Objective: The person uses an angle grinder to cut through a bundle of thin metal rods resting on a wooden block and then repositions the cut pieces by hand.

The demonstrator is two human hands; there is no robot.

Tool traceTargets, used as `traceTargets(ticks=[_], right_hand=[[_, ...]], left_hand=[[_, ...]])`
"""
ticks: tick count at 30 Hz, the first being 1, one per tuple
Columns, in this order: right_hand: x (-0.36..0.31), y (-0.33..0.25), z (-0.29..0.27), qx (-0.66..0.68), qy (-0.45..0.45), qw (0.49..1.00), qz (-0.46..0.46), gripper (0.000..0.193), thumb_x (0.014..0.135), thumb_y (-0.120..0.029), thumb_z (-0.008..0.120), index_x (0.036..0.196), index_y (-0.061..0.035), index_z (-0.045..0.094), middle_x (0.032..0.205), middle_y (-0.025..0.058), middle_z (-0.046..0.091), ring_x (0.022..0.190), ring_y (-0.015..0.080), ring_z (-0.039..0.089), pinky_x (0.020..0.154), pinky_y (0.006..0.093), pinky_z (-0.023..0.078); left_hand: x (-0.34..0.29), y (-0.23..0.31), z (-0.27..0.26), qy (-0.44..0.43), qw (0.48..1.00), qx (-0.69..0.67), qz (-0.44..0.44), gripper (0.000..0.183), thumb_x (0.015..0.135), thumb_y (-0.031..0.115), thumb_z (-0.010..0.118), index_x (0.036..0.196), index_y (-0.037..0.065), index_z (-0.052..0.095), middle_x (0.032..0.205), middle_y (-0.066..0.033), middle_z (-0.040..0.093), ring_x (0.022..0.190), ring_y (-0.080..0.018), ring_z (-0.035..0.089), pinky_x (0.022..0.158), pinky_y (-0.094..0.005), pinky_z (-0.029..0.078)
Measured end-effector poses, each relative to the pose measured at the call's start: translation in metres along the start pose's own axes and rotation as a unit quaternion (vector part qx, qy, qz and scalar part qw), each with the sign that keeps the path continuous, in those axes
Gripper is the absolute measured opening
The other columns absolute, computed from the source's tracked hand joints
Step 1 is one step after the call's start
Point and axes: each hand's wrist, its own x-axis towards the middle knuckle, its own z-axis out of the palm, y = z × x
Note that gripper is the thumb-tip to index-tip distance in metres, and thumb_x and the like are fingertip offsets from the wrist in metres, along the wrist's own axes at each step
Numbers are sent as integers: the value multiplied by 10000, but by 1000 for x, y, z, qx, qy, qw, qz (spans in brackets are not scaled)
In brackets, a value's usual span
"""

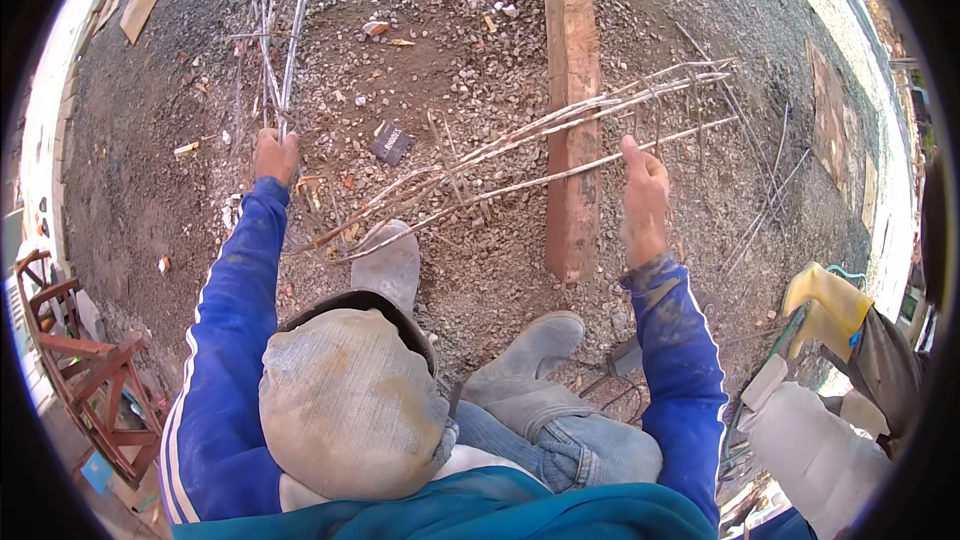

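Note:
At the left, my left hand is closed around the near end of a bundle of thin steel rods, which runs away from me over the gravel. My right hand is closed with the thumb on top, just on the near side of a rebar cage. Whatever its fingers hold, if anything, is hidden. Long rods with thin cross stirrups make up this cage, which slants from near my boot up to the right. It lies across a reddish wooden beam.
A small dark packet lies on the gravel between my hands. Loose rods and a board are at the right. A wooden frame stands lower left. At lower right are a yellow boot and pale sheeting.

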Motion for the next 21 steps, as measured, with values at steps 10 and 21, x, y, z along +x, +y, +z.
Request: traceTargets(ticks=[10,21], right_hand=[[68,-51,30,477,-153,859,103,881,804,-545,796,1366,20,420,1241,188,521,1133,322,573,963,458,491],[77,-102,-94,548,-127,827,14,312,927,-363,714,979,-68,626,850,64,638,789,225,644,726,394,569]], left_hand=[[1,19,-22,28,994,-70,74,406,957,381,624,910,-21,657,821,-220,676,774,-368,637,737,-458,479],[41,194,-93,-4,942,-303,146,361,977,336,642,892,-13,677,665,-8,556,627,-112,469,574,-329,401]])
